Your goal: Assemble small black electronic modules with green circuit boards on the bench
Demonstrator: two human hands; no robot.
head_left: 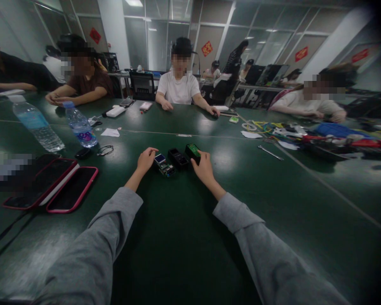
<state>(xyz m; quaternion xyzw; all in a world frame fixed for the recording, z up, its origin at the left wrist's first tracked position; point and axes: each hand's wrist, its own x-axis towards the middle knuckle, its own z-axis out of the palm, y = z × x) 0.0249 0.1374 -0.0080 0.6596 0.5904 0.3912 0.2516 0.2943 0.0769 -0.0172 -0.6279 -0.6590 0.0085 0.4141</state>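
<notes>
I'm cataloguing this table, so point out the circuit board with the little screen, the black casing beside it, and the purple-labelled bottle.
Circuit board (165, 167): head view, on its green lower half.
Black casing (178, 159): head view, middle of its upper face.
Purple-labelled bottle (78, 121): head view, on its clear body.

At centre, the right hand (205, 167) covers part of the green-topped black box (193, 149); whether the left hand (145, 162) touches the circuit board (165, 166), I cannot tell. Toward three o'clock, I find the tangled heap (327, 142) blurred; at ten, the left edge cuts off a person (15, 70).
</notes>
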